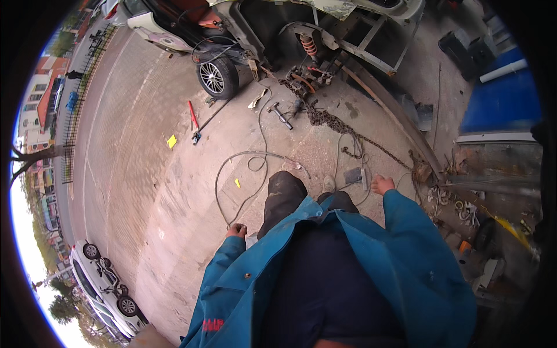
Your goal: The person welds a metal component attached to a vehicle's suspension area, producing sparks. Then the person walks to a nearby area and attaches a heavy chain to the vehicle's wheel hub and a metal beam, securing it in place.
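My left hand (237,230) hangs low beside my left leg, in a teal sleeve. A thin grey cable (217,187) loops over the ground and meets the hand's outline; I cannot make out whether the fingers hold it. Out to the right, my right hand (382,184) hangs with loosely bent fingers apart and nothing visible in it. Nearest to it on the ground are a narrow grey piece (364,179) and a dark flat piece (351,176). Ahead lies a hammer-like steel tool (281,116) near a rusty chain (331,120).
A partly dismantled car stands ahead, with a front wheel (218,78) and an exposed orange spring (308,46). A red-handled tool (193,119) lies left. A long metal beam (391,110) and scattered parts (464,211) line the right. A white car (104,290) is parked behind left.
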Motion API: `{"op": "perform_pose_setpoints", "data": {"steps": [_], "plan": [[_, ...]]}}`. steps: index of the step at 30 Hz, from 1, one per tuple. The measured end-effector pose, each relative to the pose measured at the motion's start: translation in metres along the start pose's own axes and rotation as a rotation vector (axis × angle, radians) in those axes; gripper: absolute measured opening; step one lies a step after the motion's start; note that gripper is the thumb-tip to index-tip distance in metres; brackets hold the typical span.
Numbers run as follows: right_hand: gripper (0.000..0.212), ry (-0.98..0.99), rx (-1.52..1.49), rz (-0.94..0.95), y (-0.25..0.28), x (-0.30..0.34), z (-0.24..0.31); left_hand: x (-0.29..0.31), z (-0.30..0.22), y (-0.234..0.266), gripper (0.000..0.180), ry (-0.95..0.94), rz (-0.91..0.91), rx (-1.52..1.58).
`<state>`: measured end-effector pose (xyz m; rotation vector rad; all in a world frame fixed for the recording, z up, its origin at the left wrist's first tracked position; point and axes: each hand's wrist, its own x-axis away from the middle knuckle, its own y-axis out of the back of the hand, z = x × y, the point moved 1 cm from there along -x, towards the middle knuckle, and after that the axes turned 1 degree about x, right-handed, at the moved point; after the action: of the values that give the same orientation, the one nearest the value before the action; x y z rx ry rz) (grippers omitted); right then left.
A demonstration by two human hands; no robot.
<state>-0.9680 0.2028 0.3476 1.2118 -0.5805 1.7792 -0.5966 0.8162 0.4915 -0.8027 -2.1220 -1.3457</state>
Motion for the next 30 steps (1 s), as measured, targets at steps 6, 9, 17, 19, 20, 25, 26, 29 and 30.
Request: {"op": "perform_pose_setpoints", "data": {"steps": [6,9,17,19,20,25,26,29,30], "plan": [[0.033,0.056,-0.086,-0.080,-0.020,0.022,0.027,-0.112,-0.102,0.051,0.042,-0.019,0.226,-0.110],[0.021,-0.053,-0.644,-0.027,-0.031,0.028,0.003,-0.190,-0.144,0.078,0.043,-0.143,0.401,-0.268],[0.024,-0.189,-0.630,0.022,-0.138,0.056,-0.056,-0.394,-0.282,0.163,0.035,-0.454,0.057,-0.393],[0.029,0.007,-0.276,-0.062,-0.170,0.058,-0.037,-0.407,-0.319,0.175,0.037,-0.402,0.073,-0.188],[0.031,0.012,-0.291,-0.074,-0.185,0.060,-0.026,-0.404,-0.334,0.175,0.024,-0.465,0.138,-0.034],[0.031,-0.066,-0.163,0.006,-0.194,0.038,0.043,-0.332,-0.345,0.144,0.028,-0.476,0.136,-0.014],[0.031,-0.050,-0.158,0.028,-0.190,0.030,0.050,-0.315,-0.334,0.136,0.029,-0.442,0.146,-0.113],[0.032,-0.066,-0.146,0.011,-0.165,0.010,0.049,-0.264,-0.285,0.118,0.036,-0.319,0.181,-0.351],[0.036,-0.106,-0.165,-0.010,-0.155,0.005,0.044,-0.252,-0.268,0.114,0.038,-0.271,0.203,-0.433]]}}
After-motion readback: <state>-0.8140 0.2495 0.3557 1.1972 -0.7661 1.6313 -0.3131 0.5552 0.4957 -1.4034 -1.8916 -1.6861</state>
